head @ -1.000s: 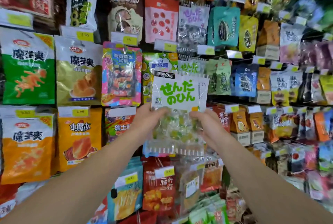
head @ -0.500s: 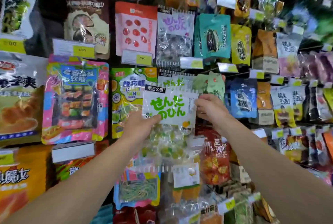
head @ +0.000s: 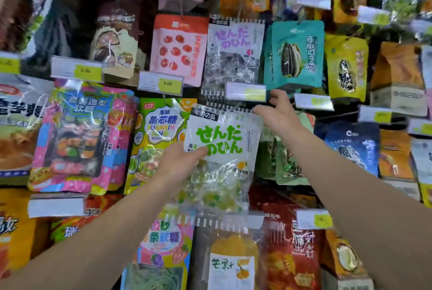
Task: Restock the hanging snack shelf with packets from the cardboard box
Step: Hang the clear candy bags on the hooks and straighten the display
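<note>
A clear candy packet [head: 222,154] with a white label and green lettering hangs in front of the snack shelf, filled with green and yellow sweets. My left hand [head: 180,166] grips its left side, thumb on the label. My right hand [head: 278,114] is at the packet's top right corner, fingers reaching up by the price tag [head: 245,91] of the hook above. Whether the right hand pinches the packet or the hook is hidden by the fingers. The cardboard box is out of view.
Around it hang a purple-lettered clear packet [head: 233,53], a red-dotted pink packet [head: 178,49], a teal seed packet [head: 294,53], a green-yellow candy bag [head: 159,140] and a pink sushi-candy bag [head: 81,135]. Price tags jut out from the hooks.
Both hands have raised the packet toward the hook row under the purple-lettered packet. My right hand has moved from the packet's side to its top corner.
</note>
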{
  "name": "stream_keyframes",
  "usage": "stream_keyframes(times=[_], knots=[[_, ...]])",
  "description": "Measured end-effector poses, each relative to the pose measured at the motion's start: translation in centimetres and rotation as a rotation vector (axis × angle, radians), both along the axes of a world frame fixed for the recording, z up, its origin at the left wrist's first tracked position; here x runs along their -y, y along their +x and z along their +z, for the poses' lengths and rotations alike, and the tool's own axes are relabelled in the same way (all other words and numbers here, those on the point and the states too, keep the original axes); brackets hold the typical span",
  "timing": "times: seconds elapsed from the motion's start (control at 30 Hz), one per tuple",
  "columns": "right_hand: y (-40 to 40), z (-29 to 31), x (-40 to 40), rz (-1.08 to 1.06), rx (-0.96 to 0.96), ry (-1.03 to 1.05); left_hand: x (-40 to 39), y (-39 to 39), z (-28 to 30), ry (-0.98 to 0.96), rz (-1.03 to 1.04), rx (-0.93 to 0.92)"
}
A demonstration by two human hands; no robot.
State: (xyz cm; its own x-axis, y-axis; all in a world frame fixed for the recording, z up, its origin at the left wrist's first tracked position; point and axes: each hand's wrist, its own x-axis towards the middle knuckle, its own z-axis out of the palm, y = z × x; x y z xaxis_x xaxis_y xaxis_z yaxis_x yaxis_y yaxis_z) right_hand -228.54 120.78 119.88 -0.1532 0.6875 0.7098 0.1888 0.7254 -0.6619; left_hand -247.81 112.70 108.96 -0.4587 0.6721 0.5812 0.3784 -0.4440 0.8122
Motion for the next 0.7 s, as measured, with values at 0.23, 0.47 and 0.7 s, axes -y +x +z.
stream_keyframes(times=[0.23,0.47,0.7], knots=[[0.6,1.6,-1.1,0.116,0.020,0.043,-0.9,1.2,1.1,-0.003,0.020,0.073],[0.8,3.1,-2.4,0.039,-0.057,0.254,-1.1,2.0,2.7,0.011,0.024,0.089],[0.6,3.2,-2.4,0.061,-0.117,0.267,-1.4,3.4,4.1,0.007,0.014,0.137]])
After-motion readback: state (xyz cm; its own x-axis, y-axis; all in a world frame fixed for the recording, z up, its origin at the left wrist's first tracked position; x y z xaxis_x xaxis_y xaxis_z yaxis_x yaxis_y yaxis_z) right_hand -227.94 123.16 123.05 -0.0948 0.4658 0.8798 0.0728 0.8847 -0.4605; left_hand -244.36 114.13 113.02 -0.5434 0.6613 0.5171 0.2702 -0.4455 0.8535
